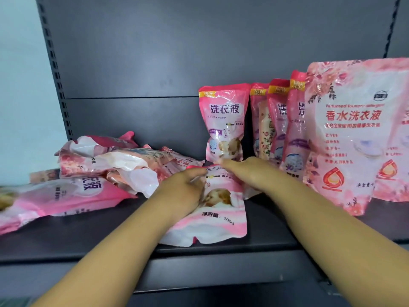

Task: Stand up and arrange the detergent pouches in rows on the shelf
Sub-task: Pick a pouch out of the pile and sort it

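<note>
Shelf [66, 240]: dark metal, pegged back panel; carries all pouches.
Left end: loose heap [106, 165] of pink pouches, lying flat and overlapped, one at the left edge blurred. Not yet sorted.
Flat pouch [221, 213]: at the front edge, centre, lying face up, bottom gusset toward the front edge, top toward the back panel. Judged the item in hand.
Left hand [183, 193]: on the flat pouch's left side, fingers curled onto the film near its upper part; appears to grip. Thumb hidden.
Right hand [247, 171]: reaching over the flat pouch's top edge, fingertips close to the base of the upright pouch [223, 122]. Fingers blurred; cannot tell whether clamped on anything or apart.
Upright pouch: standing alone at the back, centre, gap to its right.
Row [281, 125]: several pouches standing on edge, packed close, right of centre.
Large pouch [354, 134]: front right, upright, leaning slightly, overlapping the row.
Step judged: lifting the flat pouch to stand it.
Advice: grip both top corners, raise until the gusset spreads flat on the shelf, set squarely in front of or beside the upright pouch, label forward. Avoid knocking the upright pouch; soft film likely to slump.
</note>
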Demonstrator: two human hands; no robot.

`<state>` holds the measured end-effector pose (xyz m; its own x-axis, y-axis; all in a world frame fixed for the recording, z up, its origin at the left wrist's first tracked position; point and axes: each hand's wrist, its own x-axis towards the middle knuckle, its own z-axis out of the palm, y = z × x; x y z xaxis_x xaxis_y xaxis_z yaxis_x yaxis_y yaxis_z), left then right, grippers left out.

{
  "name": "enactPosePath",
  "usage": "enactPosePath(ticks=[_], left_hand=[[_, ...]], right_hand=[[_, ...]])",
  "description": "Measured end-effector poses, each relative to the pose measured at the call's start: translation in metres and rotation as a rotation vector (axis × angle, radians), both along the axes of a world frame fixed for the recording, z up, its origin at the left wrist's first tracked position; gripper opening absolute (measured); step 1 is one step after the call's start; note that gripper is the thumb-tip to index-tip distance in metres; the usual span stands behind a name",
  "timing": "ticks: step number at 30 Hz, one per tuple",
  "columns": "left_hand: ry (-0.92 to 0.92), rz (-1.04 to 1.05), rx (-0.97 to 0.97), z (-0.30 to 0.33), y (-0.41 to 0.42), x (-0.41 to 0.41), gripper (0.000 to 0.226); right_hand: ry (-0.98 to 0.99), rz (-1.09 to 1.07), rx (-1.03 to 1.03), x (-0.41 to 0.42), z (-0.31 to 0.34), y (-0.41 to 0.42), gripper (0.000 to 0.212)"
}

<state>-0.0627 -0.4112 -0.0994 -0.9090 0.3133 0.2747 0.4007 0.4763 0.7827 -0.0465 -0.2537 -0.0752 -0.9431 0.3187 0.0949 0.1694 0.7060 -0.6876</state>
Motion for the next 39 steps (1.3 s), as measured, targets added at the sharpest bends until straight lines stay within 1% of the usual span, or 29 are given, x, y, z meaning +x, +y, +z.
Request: enactPosePath(ticks=[1, 2, 3, 5, 7, 8, 10, 11, 12, 13, 14, 15, 16, 18, 19, 20, 21, 23, 24, 25, 26, 28, 29, 30, 32, 34, 35, 37, 39], left_hand=[[0.008, 0.003, -0.009, 0.001, 0.000, -0.001, 0.031], [0.019, 0.012, -0.028, 0.002, 0.000, -0.002, 0.033], [0.030, 0.022, -0.034, 0.003, 0.000, -0.002, 0.035], [0.032, 0.035, 0.014, 0.004, 0.000, 0.001, 0.038], [0.009, 0.029, 0.160, 0.004, -0.002, 0.004, 0.029], [-0.010, 0.036, 0.228, 0.006, -0.004, 0.005, 0.025], [-0.072, 0.024, 0.360, 0.011, -0.010, 0.007, 0.048], [-0.140, -0.009, 0.440, 0.013, -0.012, 0.009, 0.056], [-0.232, -0.060, 0.495, 0.014, -0.013, 0.010, 0.057], [-0.313, -0.120, 0.540, 0.018, -0.015, 0.015, 0.052], [-0.391, -0.195, 0.586, 0.020, -0.015, 0.020, 0.045], [-0.445, -0.256, 0.626, 0.022, -0.014, 0.025, 0.040], [-0.434, -0.259, 0.633, 0.022, -0.013, 0.025, 0.041], [-0.284, -0.152, 0.611, 0.024, -0.013, 0.023, 0.046], [-0.204, -0.069, 0.600, 0.027, -0.015, 0.022, 0.044], [-0.128, 0.022, 0.585, 0.033, -0.017, 0.020, 0.043], [-0.060, 0.101, 0.568, 0.038, -0.018, 0.015, 0.046], [0.046, 0.206, 0.556, 0.059, -0.020, 0.008, 0.050], [0.106, 0.253, 0.547, 0.072, -0.020, 0.003, 0.048], [0.145, 0.301, 0.526, 0.085, -0.022, -0.004, 0.047], [0.167, 0.346, 0.519, 0.096, -0.023, -0.013, 0.047], [0.201, 0.427, 0.489, 0.114, -0.030, -0.028, 0.046], [0.197, 0.449, 0.467, 0.118, -0.033, -0.037, 0.046], [0.199, 0.458, 0.439, 0.122, -0.038, -0.045, 0.046], [0.158, 0.443, 0.429, 0.126, -0.048, -0.060, 0.042], [0.020, 0.366, 0.474, 0.129, -0.054, -0.060, 0.035], [-0.026, 0.348, 0.403, 0.126, -0.056, -0.066, 0.032], [-0.048, 0.382, 0.184, 0.111, -0.060, -0.086, 0.024], [-0.115, 0.422, -0.042, 0.081, -0.061, -0.103, 0.030]], right_hand=[[0.044, 0.025, -0.083, 0.003, 0.002, 0.000, 0.035], [0.081, 0.041, -0.173, 0.003, 0.004, 0.002, 0.027], [0.118, 0.043, -0.232, 0.003, 0.005, 0.002, 0.026], [0.206, 0.045, -0.265, -0.002, 0.002, 0.002, 0.030], [0.379, 0.076, -0.342, -0.004, 0.001, -0.003, 0.033], [0.475, 0.102, -0.420, -0.004, 0.005, -0.007, 0.030], [0.615, 0.152, -0.718, -0.004, 0.017, -0.015, 0.024], [0.646, 0.188, -0.874, -0.003, 0.025, -0.018, 0.022], [0.666, 0.218, -0.989, -0.001, 0.032, -0.022, 0.022], [0.694, 0.247, -1.054, 0.000, 0.039, -0.024, 0.022], [0.722, 0.260, -1.070, 0.002, 0.046, -0.027, 0.021], [0.739, 0.275, -1.040, 0.003, 0.053, -0.030, 0.018], [0.753, 0.285, -1.014, 0.004, 0.058, -0.034, 0.014], [0.794, 0.301, -1.034, 0.001, 0.064, -0.036, 0.011], [0.797, 0.305, -1.090, -0.001, 0.063, -0.038, 0.010], [0.782, 0.318, -1.141, -0.005, 0.065, -0.039, 0.002], [0.748, 0.329, -1.158, -0.014, 0.065, -0.038, 0.012], [0.625, 0.354, -1.149, -0.027, 0.071, -0.041, 0.047], [0.542, 0.377, -1.129, -0.030, 0.074, -0.046, 0.060], [0.459, 0.417, -1.101, -0.032, 0.076, -0.050, 0.064], [0.393, 0.454, -1.082, -0.036, 0.074, -0.054, 0.059], [0.355, 0.493, -1.088, -0.039, 0.068, -0.067, 0.036], [0.375, 0.505, -1.090, -0.042, 0.064, -0.073, 0.024], [0.395, 0.499, -1.090, -0.045, 0.064, -0.079, 0.018], [0.386, 0.451, -1.098, -0.062, 0.060, -0.097, 0.015], [0.380, 0.335, -0.990, -0.077, 0.052, -0.106, 0.011], [0.344, 0.296, -0.919, -0.086, 0.047, -0.112, 0.013], [0.232, 0.283, -0.784, -0.107, 0.035, -0.119, 0.024], [0.140, 0.317, -0.672, -0.121, 0.022, -0.117, 0.025]])
